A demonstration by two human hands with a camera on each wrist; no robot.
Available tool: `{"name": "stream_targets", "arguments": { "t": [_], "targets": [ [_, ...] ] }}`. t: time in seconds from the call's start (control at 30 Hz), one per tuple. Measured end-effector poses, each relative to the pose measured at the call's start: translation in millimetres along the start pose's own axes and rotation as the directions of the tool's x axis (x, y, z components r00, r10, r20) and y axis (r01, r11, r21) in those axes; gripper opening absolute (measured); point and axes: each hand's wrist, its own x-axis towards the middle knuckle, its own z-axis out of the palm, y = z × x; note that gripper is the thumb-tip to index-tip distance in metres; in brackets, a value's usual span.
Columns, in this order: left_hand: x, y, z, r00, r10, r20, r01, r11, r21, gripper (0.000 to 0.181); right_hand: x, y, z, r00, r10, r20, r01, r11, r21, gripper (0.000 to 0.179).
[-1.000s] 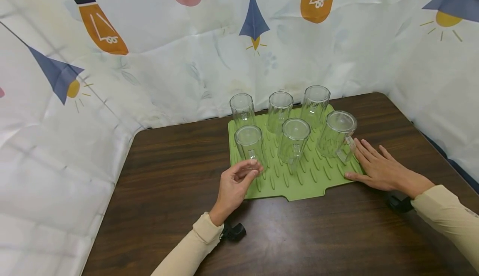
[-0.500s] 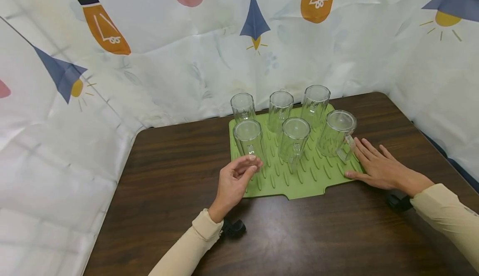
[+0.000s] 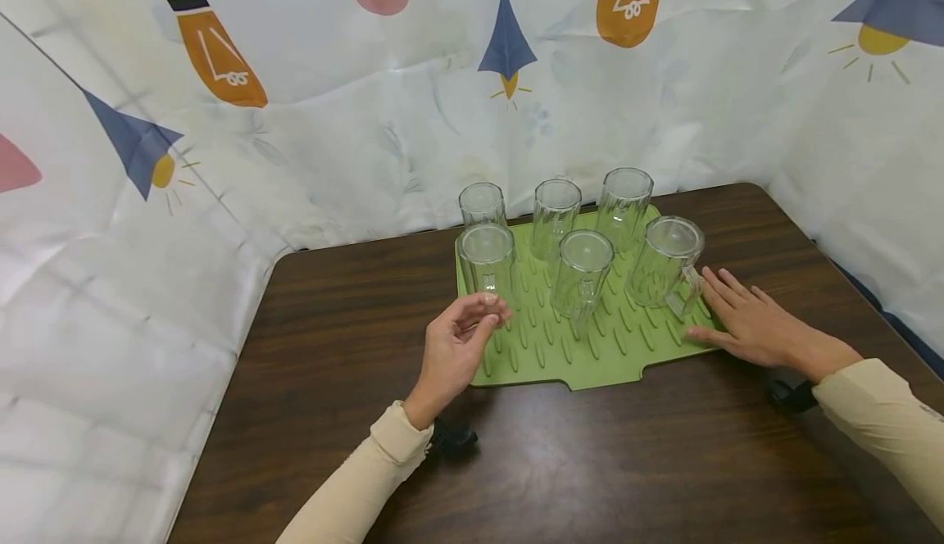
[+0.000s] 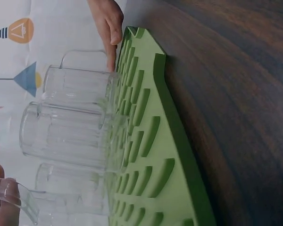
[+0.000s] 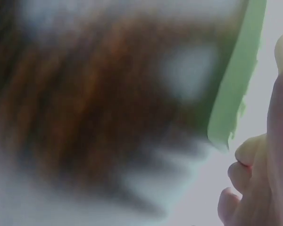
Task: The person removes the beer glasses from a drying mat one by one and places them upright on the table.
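1. I count six glass mugs (image 3: 583,274) in two rows of three, above one green mat (image 3: 605,369) on one dark table (image 3: 332,323).
2. I see the left hand (image 3: 455,343) with its fingers narrowed in a pinch on the front-left mug (image 3: 485,259), by its one handle (image 4: 26,202); whether this mug touches the mat, I cannot tell.
3. I see the right hand (image 3: 760,327) laid flat, thumb spread wide of its straight fingers, at the mat's right edge, just beside the front-right mug (image 3: 667,261).
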Motion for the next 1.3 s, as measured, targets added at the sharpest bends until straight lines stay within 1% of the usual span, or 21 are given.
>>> {"name": "stream_targets", "arguments": {
  "t": [0.17, 0.37, 0.53, 0.67, 0.77, 0.83, 1.0, 1.17, 1.23, 1.3],
  "targets": [
    [2.7, 5.3, -2.0, 1.0, 0.012, 0.014, -0.012, 1.0, 0.008, 0.024, -3.3, 4, -7, 1.0, 0.001, -0.029, -0.002, 1.0, -0.021, 0.101],
    [5.9, 12.3, -2.9, 0.999, 0.029, 0.021, -0.03, 0.999, 0.021, 0.022, -9.0, 9, -17, 0.994, -0.019, -0.106, 0.018, 1.0, -0.017, 0.098],
    [8.4, 17.7, -2.6, 0.998, 0.054, 0.017, -0.055, 0.997, 0.045, 0.022, -12.9, 12, -31, 0.987, -0.027, -0.158, 0.02, 0.999, -0.047, 0.096],
    [11.3, 21.1, -3.5, 0.997, 0.081, 0.009, -0.082, 0.993, 0.081, 0.021, -15.0, 15, -44, 0.978, -0.012, -0.211, 0.009, 1.0, -0.018, 0.093],
    [13.2, 22.4, -5.1, 0.994, 0.109, 0.0, -0.108, 0.985, 0.134, 0.02, -16.4, 16, -54, 0.96, -0.021, -0.279, 0.027, 0.999, 0.017, 0.084],
    [14.3, 23.4, -6.4, 0.993, 0.122, -0.002, -0.119, 0.978, 0.169, 0.02, -17.1, 16, -60, 0.945, -0.032, -0.327, 0.047, 0.998, 0.037, 0.076],
    [16.8, 27.4, -9.3, 0.993, 0.121, -0.007, -0.116, 0.966, 0.232, 0.02, -16.9, 11, -71, 0.901, -0.042, -0.432, 0.105, 0.987, 0.125, 0.068],
    [20.2, 34.2, -10.9, 0.993, 0.118, -0.014, -0.109, 0.952, 0.288, 0.018, -13.6, -7, -81, 0.864, -0.017, -0.503, 0.155, 0.96, 0.233, 0.064],
    [21.2, 36.7, -10.9, 0.991, 0.133, -0.008, -0.124, 0.941, 0.316, 0.017, -11.4, -17, -85, 0.848, -0.004, -0.529, 0.167, 0.951, 0.261, 0.061],
    [21.5, 38.1, -10.8, 0.986, 0.164, -0.003, -0.153, 0.926, 0.346, 0.017, -8.5, -28, -89, 0.826, -0.004, -0.564, 0.19, 0.944, 0.272, 0.059]
  ]
}}
